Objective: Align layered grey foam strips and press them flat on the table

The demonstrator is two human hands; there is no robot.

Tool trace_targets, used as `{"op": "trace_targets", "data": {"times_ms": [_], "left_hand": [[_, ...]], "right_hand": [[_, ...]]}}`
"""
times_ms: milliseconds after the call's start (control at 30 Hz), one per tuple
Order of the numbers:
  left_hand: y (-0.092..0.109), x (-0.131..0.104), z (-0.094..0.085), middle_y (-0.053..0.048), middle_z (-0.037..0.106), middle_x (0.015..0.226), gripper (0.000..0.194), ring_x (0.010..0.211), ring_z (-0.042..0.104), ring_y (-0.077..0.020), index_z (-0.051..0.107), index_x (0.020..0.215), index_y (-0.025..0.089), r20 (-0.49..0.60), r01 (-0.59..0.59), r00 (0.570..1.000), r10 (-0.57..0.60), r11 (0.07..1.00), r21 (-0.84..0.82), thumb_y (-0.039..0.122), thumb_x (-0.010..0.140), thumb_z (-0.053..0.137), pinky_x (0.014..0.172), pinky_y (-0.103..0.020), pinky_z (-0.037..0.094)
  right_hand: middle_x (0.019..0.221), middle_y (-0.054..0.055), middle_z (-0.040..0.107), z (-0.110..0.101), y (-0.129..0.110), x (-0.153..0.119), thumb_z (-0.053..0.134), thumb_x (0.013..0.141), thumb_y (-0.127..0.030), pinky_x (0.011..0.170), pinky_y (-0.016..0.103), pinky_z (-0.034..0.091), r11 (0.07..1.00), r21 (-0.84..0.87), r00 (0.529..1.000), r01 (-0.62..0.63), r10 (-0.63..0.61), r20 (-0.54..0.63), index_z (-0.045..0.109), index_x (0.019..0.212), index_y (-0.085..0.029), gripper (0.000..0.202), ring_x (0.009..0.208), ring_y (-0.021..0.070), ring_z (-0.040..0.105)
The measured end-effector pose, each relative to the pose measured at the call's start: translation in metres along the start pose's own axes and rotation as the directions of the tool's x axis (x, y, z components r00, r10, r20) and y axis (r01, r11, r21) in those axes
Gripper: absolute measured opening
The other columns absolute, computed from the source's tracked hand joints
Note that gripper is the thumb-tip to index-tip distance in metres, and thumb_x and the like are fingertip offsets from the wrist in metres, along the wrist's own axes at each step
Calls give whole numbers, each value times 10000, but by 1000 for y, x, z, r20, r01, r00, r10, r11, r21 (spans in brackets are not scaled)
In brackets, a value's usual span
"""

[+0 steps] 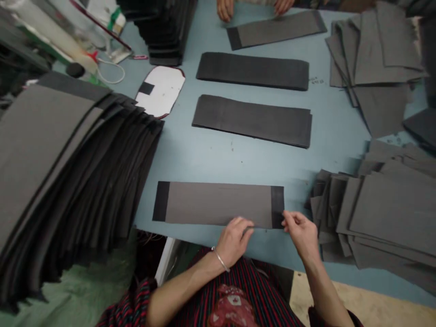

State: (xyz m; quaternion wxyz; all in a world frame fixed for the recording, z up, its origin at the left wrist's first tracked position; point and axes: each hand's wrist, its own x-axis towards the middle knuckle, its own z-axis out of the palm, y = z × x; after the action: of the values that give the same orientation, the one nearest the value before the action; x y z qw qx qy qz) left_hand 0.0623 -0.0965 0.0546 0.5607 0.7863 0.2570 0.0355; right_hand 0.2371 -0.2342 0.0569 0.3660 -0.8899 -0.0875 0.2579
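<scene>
A long grey strip with black ends [218, 203] lies flat on the blue table [204, 156] right in front of me. My left hand [234, 240], with a bangle at the wrist, rests its fingertips on the strip's near edge. My right hand [301, 232] pinches the strip's near right corner at the black end. Both hands touch the same strip.
Two black strip stacks [252, 71] [252, 120] lie further back. A big fanned pile of dark sheets [64, 177] fills the left. Grey pieces [384, 213] are heaped on the right and far right [374, 54]. Another person's hands [225, 9] touch a grey strip [275, 28] at the far edge.
</scene>
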Motion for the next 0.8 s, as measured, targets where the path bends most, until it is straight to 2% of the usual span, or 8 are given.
{"op": "trace_targets", "data": {"times_ms": [67,133,200,233,333,467,667,800], "left_hand": [[-15,-31,-7,-74,680,855,189,844,635,-198,663,874,167,-8,365,923,-385,883,-296,276,901,511,818,-348,500],[-30,-54,-9,-100,696,837,172,774,663,-186,649,866,129,57,594,691,-720,521,-613,260,890,540,761,-322,526],[-41,-66,-10,-144,702,902,150,781,683,-181,623,920,94,117,531,480,-870,182,-828,229,883,569,762,-305,541],[-43,-68,-9,-161,700,935,146,800,689,-182,611,939,86,118,446,423,-898,93,-890,215,876,585,782,-304,544],[-41,-61,-8,-174,696,963,136,836,697,-191,594,951,82,52,206,369,-928,27,-978,176,856,621,845,-324,547],[-36,-42,-17,-141,699,881,102,798,701,-177,592,937,82,-10,42,310,-951,24,-999,125,850,620,918,-381,531],[-46,-32,-40,-103,699,890,120,785,697,-152,626,947,96,-173,-18,303,-937,176,-984,110,828,642,938,-390,523],[-42,-33,-24,-119,706,831,96,716,697,-161,639,904,75,-83,109,333,-939,125,-986,118,819,644,808,-340,574]], "right_hand": [[752,41,676,14,-29,22,556,847,-469,681,296,482,953,-85,957,291,-290,18,668,820,-182,309,678,173,615],[906,58,678,42,-60,40,526,882,-379,815,329,474,818,-122,825,562,-545,149,670,919,-191,239,844,194,614],[1009,79,654,74,-85,54,509,894,-303,907,367,445,667,-131,668,734,-673,318,647,1021,-188,220,970,216,578],[1042,88,640,88,-94,59,512,890,-277,934,389,431,606,-148,609,781,-689,392,630,1066,-186,231,1009,227,558],[1055,97,613,114,-103,65,544,866,-238,925,417,430,503,-240,545,830,-643,538,605,1117,-189,263,1019,247,526],[991,87,592,112,-94,61,570,841,-220,872,386,451,511,-288,574,810,-588,570,622,1047,-178,216,974,239,520],[935,79,602,107,-81,56,595,815,-276,824,370,464,640,-312,696,702,-524,492,623,1026,-163,241,890,222,552],[885,71,614,112,-79,54,599,792,-265,787,347,460,685,-350,759,639,-484,436,647,983,-162,222,826,205,564]]}}
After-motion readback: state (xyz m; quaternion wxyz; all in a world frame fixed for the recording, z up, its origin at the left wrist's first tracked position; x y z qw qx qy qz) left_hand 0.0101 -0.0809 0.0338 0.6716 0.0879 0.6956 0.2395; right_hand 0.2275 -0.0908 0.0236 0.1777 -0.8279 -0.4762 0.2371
